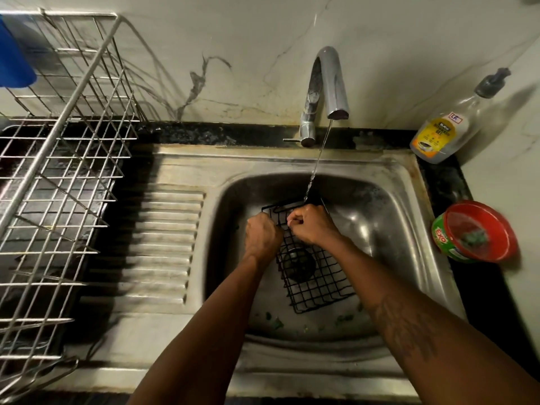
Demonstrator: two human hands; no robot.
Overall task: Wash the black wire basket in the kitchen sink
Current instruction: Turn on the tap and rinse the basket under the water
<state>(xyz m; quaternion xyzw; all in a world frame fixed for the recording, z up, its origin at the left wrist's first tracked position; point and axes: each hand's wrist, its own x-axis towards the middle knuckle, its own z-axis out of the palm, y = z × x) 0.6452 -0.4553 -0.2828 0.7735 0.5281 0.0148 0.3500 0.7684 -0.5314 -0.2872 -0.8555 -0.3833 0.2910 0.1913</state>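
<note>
The black wire basket (pixel 317 283) lies in the steel sink (pixel 391 229), over the drain. My left hand (pixel 261 236) grips its left edge with curled fingers. My right hand (pixel 312 225) pinches the wires near the basket's far end. A thin stream of water (pixel 317 165) falls from the chrome tap (pixel 327 83) onto the basket's far edge, just beyond my right hand. Whether my right hand also holds a scrubber is hidden.
A steel dish rack (pixel 58 176) stands on the left over the black counter, next to the ribbed drainboard (pixel 163 247). A dish gel bottle (pixel 447 127) and a red tub with a green scrubber (pixel 479 232) sit at the right. Green bits lie in the sink's near part.
</note>
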